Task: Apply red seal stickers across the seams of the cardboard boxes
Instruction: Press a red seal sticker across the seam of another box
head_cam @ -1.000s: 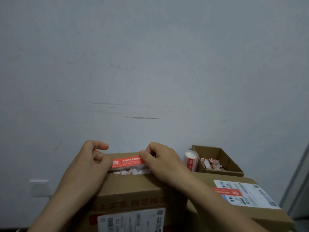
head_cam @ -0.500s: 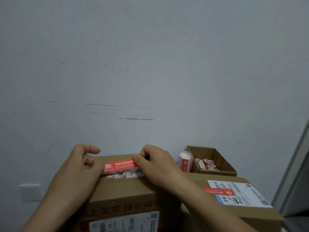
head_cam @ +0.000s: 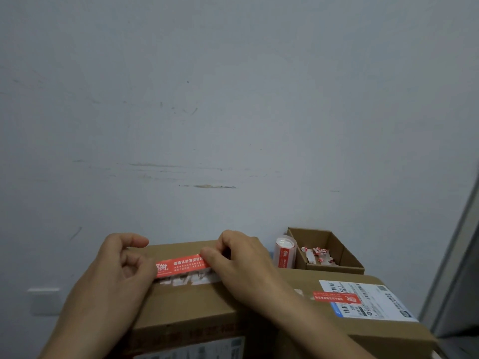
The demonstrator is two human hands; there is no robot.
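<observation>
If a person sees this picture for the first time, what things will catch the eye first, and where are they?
The eye goes first to the red sticker held between the left hand and the right hand on top of the near cardboard box, low in the centre. To the right, a second box already has a red sticker by its white shipping label. Behind it stand a sticker roll and a small open box of paper scraps.

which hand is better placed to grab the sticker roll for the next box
Right. The right hand pinches the red sticker at the end nearest the roll, which stands just to its right. The left hand would have to cross over.
</observation>
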